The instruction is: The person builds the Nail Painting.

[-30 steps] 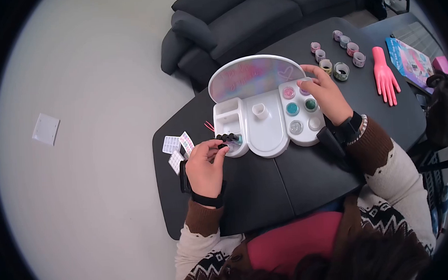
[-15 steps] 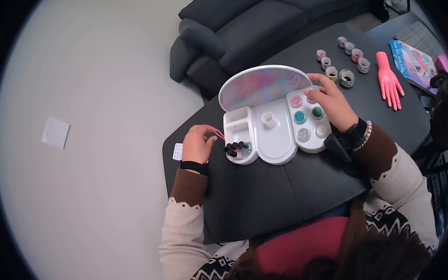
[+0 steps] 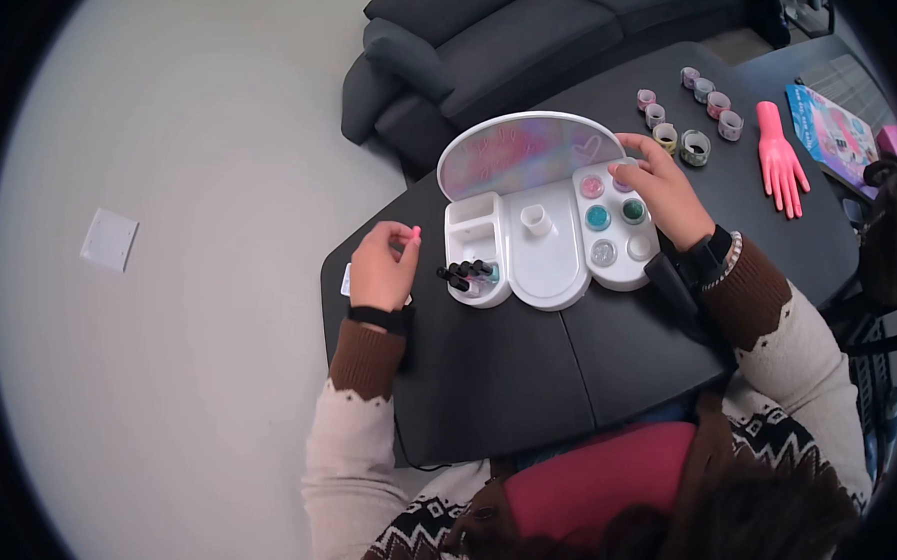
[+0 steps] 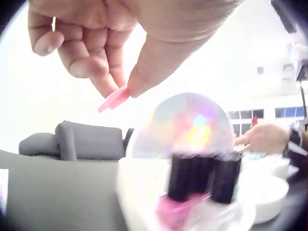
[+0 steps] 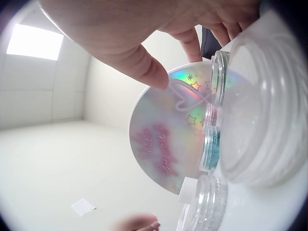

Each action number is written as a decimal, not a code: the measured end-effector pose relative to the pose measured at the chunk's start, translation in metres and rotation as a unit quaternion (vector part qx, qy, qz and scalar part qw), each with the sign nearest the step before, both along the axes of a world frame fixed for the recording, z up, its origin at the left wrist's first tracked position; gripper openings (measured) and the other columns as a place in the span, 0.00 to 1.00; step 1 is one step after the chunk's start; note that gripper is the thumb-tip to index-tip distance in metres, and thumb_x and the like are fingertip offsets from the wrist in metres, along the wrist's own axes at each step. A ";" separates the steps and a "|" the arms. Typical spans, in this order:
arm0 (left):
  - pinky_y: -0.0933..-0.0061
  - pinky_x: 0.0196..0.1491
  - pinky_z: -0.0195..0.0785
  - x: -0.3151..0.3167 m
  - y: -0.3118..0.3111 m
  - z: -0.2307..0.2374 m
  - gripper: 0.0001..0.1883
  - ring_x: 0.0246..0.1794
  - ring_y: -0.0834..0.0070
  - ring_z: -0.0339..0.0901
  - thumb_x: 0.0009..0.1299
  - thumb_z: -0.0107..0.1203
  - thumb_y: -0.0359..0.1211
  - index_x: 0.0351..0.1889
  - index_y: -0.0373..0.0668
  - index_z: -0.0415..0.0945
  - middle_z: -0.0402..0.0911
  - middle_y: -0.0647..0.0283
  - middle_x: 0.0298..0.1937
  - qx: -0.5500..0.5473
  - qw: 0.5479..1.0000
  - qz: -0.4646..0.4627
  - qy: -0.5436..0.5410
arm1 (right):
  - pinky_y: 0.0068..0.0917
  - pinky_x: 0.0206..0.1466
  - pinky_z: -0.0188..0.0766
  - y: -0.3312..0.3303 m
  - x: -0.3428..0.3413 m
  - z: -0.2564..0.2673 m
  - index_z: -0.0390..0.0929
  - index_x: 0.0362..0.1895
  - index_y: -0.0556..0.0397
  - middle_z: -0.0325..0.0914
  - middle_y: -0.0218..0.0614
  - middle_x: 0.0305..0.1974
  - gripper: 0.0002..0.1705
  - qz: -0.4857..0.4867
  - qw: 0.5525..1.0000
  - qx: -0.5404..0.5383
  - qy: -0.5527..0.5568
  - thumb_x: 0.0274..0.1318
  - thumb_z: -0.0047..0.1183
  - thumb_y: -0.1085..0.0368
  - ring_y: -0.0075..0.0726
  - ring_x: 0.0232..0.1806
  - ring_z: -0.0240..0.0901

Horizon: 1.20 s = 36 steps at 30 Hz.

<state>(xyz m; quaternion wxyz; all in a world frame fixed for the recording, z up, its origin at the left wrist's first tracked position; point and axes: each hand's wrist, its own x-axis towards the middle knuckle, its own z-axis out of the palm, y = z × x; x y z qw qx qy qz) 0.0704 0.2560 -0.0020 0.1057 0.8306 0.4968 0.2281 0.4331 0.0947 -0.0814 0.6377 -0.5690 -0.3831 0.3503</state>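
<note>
My left hand [image 3: 383, 268] hovers left of the white nail-station tray [image 3: 549, 288], thumb and forefinger pinching pink tweezers [image 4: 114, 99]. Most of the tweezers is hidden by the fingers. In the tray's front left compartment stand several nail polish bottles [image 3: 465, 275] with black caps. My right hand [image 3: 670, 198] rests at the tray's back right corner, its fingers by the edge of the iridescent back panel [image 3: 528, 156]. The thumb lies over a purple glitter pot, beside a pink pot [image 3: 592, 187], a teal pot [image 3: 598, 217] and a green pot [image 3: 634, 211].
Several sticker rolls [image 3: 695, 148] and a pink model hand [image 3: 783, 165] lie at the table's right. Farther right is a blue printed box [image 3: 830, 131]. A white card [image 3: 345, 279] shows beside the left hand. A dark sofa [image 3: 528, 46] stands behind the table.
My left hand left the polish bottles, moved to the pink tweezers by the tray's left side, took hold of them and drew them away leftward. The right hand stays at the tray's corner.
</note>
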 end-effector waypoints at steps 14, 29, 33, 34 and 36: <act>0.68 0.44 0.65 0.020 -0.093 0.018 0.06 0.28 0.74 0.73 0.67 0.76 0.33 0.41 0.50 0.92 0.92 0.72 0.41 0.170 0.956 -0.239 0.017 | 0.32 0.67 0.74 0.000 0.003 -0.002 0.76 0.73 0.52 0.66 0.47 0.69 0.32 0.006 1.000 -0.006 0.000 0.71 0.65 0.53 0.37 0.63 0.73; 0.61 0.47 0.72 0.023 -0.089 -0.006 0.08 0.42 0.66 0.80 0.64 0.77 0.34 0.40 0.51 0.93 0.86 0.60 0.66 0.189 0.948 -0.241 0.086 | 0.31 0.63 0.77 -0.002 0.001 0.002 0.74 0.74 0.53 0.66 0.46 0.70 0.33 0.013 1.000 -0.006 0.001 0.72 0.63 0.53 0.32 0.57 0.80; 0.62 0.47 0.75 0.022 -0.093 -0.001 0.15 0.42 0.65 0.80 0.62 0.78 0.32 0.48 0.50 0.93 0.84 0.57 0.68 0.149 0.956 -0.242 0.068 | 0.33 0.67 0.75 -0.002 0.003 0.002 0.74 0.74 0.55 0.70 0.49 0.69 0.34 0.025 0.999 0.000 -0.027 0.70 0.64 0.53 0.37 0.62 0.79; 0.63 0.47 0.76 0.022 -0.095 0.002 0.18 0.41 0.66 0.81 0.62 0.78 0.31 0.52 0.49 0.93 0.84 0.56 0.70 0.115 0.963 -0.241 0.042 | 0.37 0.74 0.70 -0.001 0.002 0.000 0.72 0.75 0.59 0.72 0.53 0.69 0.37 0.008 0.996 0.010 -0.093 0.70 0.64 0.53 0.44 0.69 0.73; 0.69 0.50 0.79 0.022 -0.107 0.009 0.25 0.40 0.73 0.84 0.63 0.75 0.25 0.61 0.43 0.90 0.82 0.52 0.74 0.075 0.971 -0.218 -0.060 | 0.41 0.83 0.59 -0.008 -0.001 0.012 0.67 0.79 0.62 0.67 0.61 0.76 0.43 0.050 0.995 0.008 -0.080 0.70 0.64 0.50 0.55 0.83 0.60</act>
